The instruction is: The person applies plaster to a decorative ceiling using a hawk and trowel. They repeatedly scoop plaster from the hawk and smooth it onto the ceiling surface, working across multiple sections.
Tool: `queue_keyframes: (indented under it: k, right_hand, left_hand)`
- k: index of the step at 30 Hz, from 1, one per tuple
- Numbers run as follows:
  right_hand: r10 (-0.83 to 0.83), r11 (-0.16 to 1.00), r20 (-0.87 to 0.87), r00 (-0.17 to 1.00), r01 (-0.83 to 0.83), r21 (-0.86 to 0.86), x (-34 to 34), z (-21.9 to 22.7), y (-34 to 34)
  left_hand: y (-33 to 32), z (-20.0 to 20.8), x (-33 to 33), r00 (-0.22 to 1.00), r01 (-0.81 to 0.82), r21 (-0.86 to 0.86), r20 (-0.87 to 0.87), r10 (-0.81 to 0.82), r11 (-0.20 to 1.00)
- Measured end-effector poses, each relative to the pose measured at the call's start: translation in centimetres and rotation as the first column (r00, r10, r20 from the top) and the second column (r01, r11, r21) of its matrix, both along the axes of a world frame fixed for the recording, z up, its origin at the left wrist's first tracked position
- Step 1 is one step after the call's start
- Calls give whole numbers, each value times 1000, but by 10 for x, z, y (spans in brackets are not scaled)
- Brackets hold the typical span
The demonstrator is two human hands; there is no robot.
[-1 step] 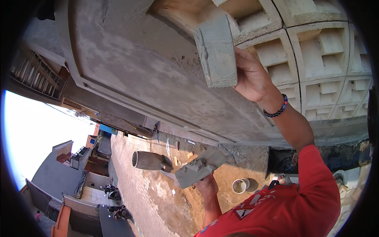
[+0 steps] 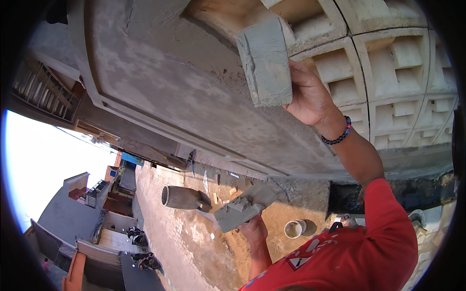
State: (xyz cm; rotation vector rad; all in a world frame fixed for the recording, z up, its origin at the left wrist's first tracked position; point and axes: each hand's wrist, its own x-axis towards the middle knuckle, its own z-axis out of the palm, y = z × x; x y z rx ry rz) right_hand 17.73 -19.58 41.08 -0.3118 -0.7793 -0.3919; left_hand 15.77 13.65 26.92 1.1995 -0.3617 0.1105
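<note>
My right hand, a beaded bracelet on its wrist, is closed behind a rectangular float coated in grey cement. The float is at the top edge of the grey plastered wall, beside pale openwork blocks; whether it touches the surface I cannot tell. Lower down, my left hand grips a flat mortar board from its near side. A lump of wet mortar lies across that board. The fingers of both hands are partly hidden by what they hold.
On the ground below stand a dark barrel-shaped container and a whitish bucket. A dark trench runs along the wall's foot. Small scraps lie on the dirt. Motorcycles and houses are farther left.
My right hand has shifted very slightly left, and the float's broad face has turned a little more into view. The left hand and its mortar board have barely moved.
</note>
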Motion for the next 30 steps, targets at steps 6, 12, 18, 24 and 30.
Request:
queue_keyframes:
  k: [6, 12, 18, 24, 30]
  right_hand:
    - [201, 978, 202, 958, -208, 13, 4, 4, 0]
    - [-35, 999, -42, 998, 36, 38, -39, 3, 10]
    - [-740, 658, -199, 643, 630, -412, -109, -33, 10]
    - [-952, 261, -17, 305, 783, -564, -149, -70, 46]
    - [-963, 229, -30, 266, 760, -608, -157, -72, 51]
  left_hand:
    - [3, -14, 10, 999, -28, 8, -25, 28, 1000]
    - [-7, -1, 5, 997, 57, -54, -56, -60, 997]
    - [-74, -2, 17, 996, 73, -78, 59, -69, 994]
    - [-114, -16, -3, 913, -48, 229, 405, -50, 972]
    - [-158, -17, -18, 819, 8, 285, 548, -170, 959]
